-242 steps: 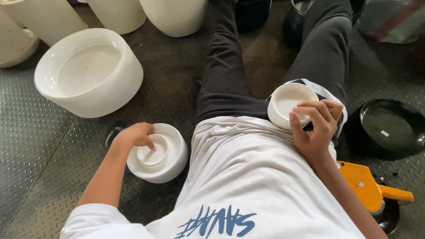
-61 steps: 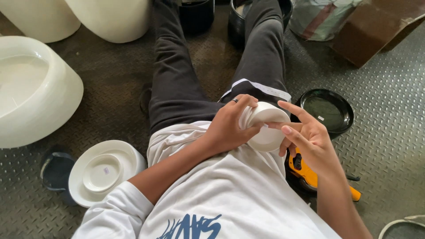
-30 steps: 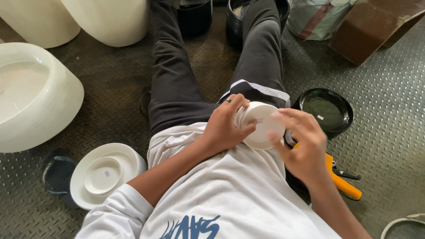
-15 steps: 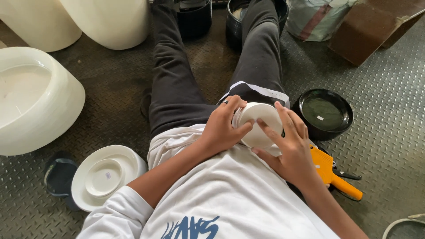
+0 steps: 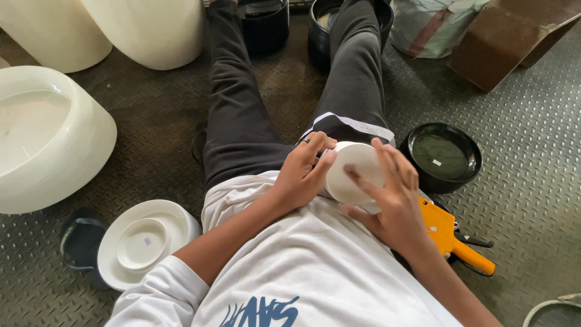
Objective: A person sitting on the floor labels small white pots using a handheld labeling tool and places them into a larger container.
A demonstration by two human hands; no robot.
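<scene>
The small white round ceramic pot (image 5: 354, 172) lies on its side in my lap, against the hem of my white shirt (image 5: 302, 266) and my right thigh, its flat base turned up toward me. My left hand (image 5: 302, 172) wraps its left side, fingers curled tight on the wall and thumb near the rim of the base; there is a dark ring on one finger. My right hand (image 5: 393, 203) lies over the pot's right side with the fingers spread apart and pressed flat on the base and wall, so both hands are clamped on the same pot.

Just under my right wrist, on the grey chequer-plate metal floor (image 5: 532, 181), lies an orange plastic label gun with a black trigger (image 5: 451, 239). Beside it, near my right knee, sits a glossy black round bowl (image 5: 445, 157). On my left, near my elbow, a stack of white shallow round saucers (image 5: 142, 245) rests on the floor, partly over a dark sandal (image 5: 78, 242). Farther left is a large white oval planter (image 5: 48, 139), and beyond my feet stand two more tall white pots (image 5: 145, 30) and two black pots (image 5: 263, 24). A brown cardboard box (image 5: 508, 39) lies at the far right.
</scene>
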